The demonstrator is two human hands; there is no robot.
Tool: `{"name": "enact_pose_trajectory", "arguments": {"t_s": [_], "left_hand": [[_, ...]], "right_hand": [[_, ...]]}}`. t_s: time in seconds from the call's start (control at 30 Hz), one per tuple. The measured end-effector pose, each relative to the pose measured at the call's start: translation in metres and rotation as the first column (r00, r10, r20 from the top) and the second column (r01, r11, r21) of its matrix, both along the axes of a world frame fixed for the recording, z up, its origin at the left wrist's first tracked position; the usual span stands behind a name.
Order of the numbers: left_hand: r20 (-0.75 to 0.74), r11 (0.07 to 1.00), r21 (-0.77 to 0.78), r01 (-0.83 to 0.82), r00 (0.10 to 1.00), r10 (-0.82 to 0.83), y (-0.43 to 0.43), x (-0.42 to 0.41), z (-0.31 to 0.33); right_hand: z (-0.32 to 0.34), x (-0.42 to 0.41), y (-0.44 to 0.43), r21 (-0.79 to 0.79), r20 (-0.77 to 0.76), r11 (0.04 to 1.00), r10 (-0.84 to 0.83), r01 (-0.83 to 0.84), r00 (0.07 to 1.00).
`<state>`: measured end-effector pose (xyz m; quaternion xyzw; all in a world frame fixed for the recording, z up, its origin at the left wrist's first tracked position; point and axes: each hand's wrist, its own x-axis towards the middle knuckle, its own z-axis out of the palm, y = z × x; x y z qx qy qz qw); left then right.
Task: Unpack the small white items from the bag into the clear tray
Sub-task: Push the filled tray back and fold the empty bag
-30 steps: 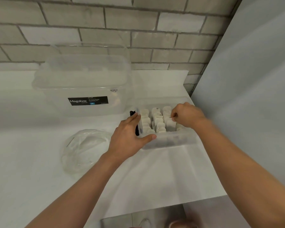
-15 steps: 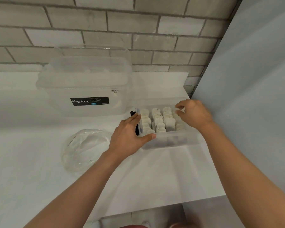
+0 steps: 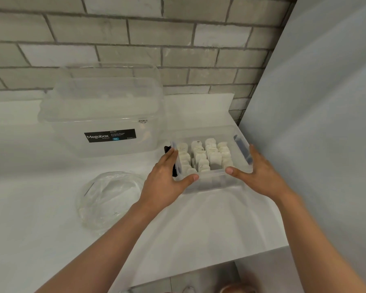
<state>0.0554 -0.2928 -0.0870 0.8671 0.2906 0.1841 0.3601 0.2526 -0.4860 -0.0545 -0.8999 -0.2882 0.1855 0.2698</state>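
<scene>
The clear tray stands on the white counter, right of centre, with several small white items packed in rows inside it. My left hand holds its front-left corner, fingers along the left wall and thumb on the front rim. My right hand holds the front-right corner the same way, thumb on the front rim. The clear plastic bag lies crumpled and flat to the left of my left forearm. I see no white items in it.
A large clear Megabox storage box stands behind the bag against the brick wall. A grey panel closes off the right side close to the tray. The counter's front edge runs below my forearms.
My right hand has lifted off the white items and moved out to the tray's right side, where it now holds the corner. My left hand has stayed on the tray.
</scene>
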Motion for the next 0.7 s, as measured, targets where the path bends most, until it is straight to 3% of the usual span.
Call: {"name": "enact_pose_trajectory", "arguments": {"t_s": [0.4,0.7], "left_hand": [[0.070,0.998,-0.066,-0.020,0.997,0.025,-0.002,-0.001,-0.006],[-0.004,0.999,-0.019,0.035,0.999,-0.035,0.028,0.040,-0.001]], "right_hand": [[-0.021,0.008,-0.011,0.133,-0.010,0.991,0.011,-0.010,1.000],[-0.026,0.049,0.025,0.183,-0.034,0.983,0.023,-0.017,0.999]]}}
